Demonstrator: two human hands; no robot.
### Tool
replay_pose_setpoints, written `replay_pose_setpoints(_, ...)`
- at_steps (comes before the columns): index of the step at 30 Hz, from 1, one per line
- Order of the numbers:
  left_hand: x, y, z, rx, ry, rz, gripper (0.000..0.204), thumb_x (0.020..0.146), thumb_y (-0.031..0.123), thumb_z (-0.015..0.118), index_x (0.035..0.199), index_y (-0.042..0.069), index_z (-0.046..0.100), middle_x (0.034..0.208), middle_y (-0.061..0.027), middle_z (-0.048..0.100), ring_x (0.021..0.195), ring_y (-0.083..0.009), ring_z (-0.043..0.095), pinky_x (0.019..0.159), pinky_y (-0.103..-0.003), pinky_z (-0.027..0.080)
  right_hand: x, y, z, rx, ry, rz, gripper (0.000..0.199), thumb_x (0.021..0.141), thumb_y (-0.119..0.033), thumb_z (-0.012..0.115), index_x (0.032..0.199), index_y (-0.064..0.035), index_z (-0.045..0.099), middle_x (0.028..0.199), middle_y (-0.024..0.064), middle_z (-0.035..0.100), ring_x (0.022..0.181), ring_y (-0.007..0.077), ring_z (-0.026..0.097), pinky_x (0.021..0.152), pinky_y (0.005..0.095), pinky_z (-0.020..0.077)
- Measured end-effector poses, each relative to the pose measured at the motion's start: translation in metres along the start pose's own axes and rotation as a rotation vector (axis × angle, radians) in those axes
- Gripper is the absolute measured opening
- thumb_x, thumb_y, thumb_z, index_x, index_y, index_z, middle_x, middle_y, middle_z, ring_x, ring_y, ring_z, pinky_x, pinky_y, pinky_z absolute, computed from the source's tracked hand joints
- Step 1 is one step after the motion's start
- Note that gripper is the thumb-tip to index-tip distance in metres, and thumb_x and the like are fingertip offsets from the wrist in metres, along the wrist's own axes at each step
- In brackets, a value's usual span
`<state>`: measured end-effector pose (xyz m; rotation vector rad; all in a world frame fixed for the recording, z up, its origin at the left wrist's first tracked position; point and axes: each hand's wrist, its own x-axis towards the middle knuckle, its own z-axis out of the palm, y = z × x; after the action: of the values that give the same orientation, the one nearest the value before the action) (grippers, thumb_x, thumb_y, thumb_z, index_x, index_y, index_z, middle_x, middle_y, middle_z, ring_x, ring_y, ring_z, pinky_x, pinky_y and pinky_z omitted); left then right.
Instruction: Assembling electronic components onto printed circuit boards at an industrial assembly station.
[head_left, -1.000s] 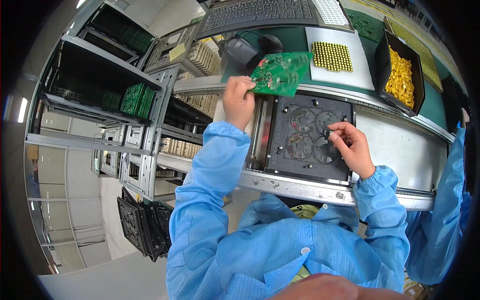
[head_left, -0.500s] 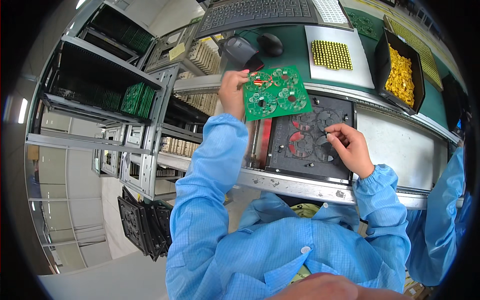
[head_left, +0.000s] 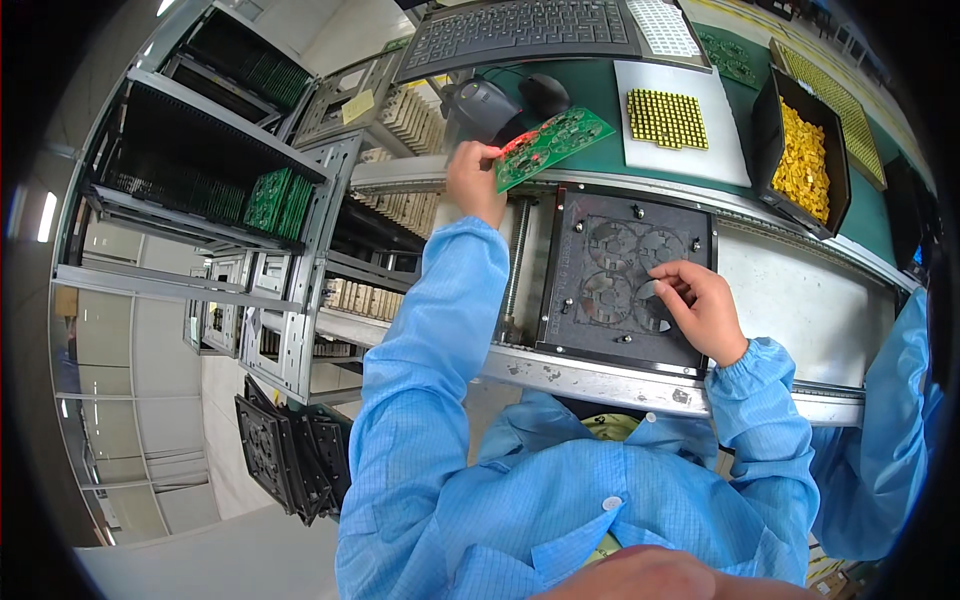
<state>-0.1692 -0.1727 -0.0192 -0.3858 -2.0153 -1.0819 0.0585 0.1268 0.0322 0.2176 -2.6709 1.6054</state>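
Two bare hands busy here: the left hand (head_left: 474,182) pinches a green printed circuit board (head_left: 560,146) by one end, fingers closed on it, tilting it up just beside the grey barcode scanner (head_left: 482,108), red light glowing on its held end! Over on the black carrier pallet (head_left: 562,325) with its four round patterns, the right hand (head_left: 702,312) hovers, thumb and forefinger nearly together; whether anything sits between them, I can't tell.
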Motion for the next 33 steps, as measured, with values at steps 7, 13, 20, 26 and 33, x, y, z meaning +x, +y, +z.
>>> replay_pose_setpoints(7, -0.005, 0.028, -0.003, 0.057, -0.031, 0.116, 0.017, 0.071, 0.002, 0.079, 0.077, 0.014, 0.067, 0.082, -0.0035, 0.064, 0.082, -0.0278, 0.063, 0.076, -0.041, 0.045, -0.003, 0.006, -0.001, 0.023, -0.019, -0.012, 0.029, 0.098, -0.007, 0.068, 0.126, -0.0014, 0.067, 0.094, 0.0032, 0.070, 0.076, 0.0078, 0.062, 0.067, 0.0235, 0.0506)
replay_pose_setpoints(13, -0.027, 0.108, -0.031, -0.045, -0.191, 0.460, 0.018, 0.070, 0.007, 0.084, 0.076, 0.019, 0.071, 0.079, 0.0051, 0.059, 0.079, -0.0184, 0.060, 0.081, -0.040, 0.039, 0.005, 0.016, -0.010, 0.577, 0.090, 0.176, 0.054, 0.109, -0.024, 0.054, 0.154, 0.0003, 0.041, 0.107, 0.0050, 0.066, 0.084, 0.0099, 0.062, 0.066, 0.0223, 0.0493)
replay_pose_setpoints(20, -0.042, 0.128, -0.055, -0.019, -0.345, 0.737, 0.015, 0.075, 0.017, 0.085, 0.079, 0.023, 0.072, 0.079, 0.0117, 0.059, 0.076, -0.0107, 0.059, 0.086, -0.038, 0.036, 0.005, 0.009, -0.017, 0.599, 0.177, 0.276, 0.048, 0.106, -0.018, 0.061, 0.148, -0.0001, 0.049, 0.085, -0.0052, 0.063, 0.071, 0.0011, 0.054, 0.061, 0.0177, 0.0434)
replay_pose_setpoints(26, -0.066, 0.112, -0.072, -0.081, -0.413, 1.025, 0.038, 0.080, 0.053, 0.084, 0.102, 0.025, 0.071, 0.098, 0.0072, 0.062, 0.088, -0.0108, 0.062, 0.091, -0.039, 0.041, -0.001, 0.006, -0.038, 0.572, 0.060, 0.243, 0.058, 0.102, -0.013, 0.065, 0.154, -0.0047, 0.041, 0.077, -0.0088, 0.054, 0.068, -0.0007, 0.048, 0.057, 0.0182, 0.0334)
replay_pose_setpoints(33, -0.058, 0.097, -0.074, 0.086, -0.565, 0.717, 0.024, 0.079, 0.032, 0.083, 0.098, 0.022, 0.071, 0.098, 0.0077, 0.067, 0.091, -0.0139, 0.065, 0.097, -0.043, 0.038, -0.011, 0.002, -0.027, 0.273, 0.028, 0.243, 0.066, 0.099, -0.007, 0.068, 0.157, -0.0064, 0.036, 0.073, -0.0066, 0.054, 0.063, 0.0016, 0.050, 0.053, 0.0200, 0.0392)
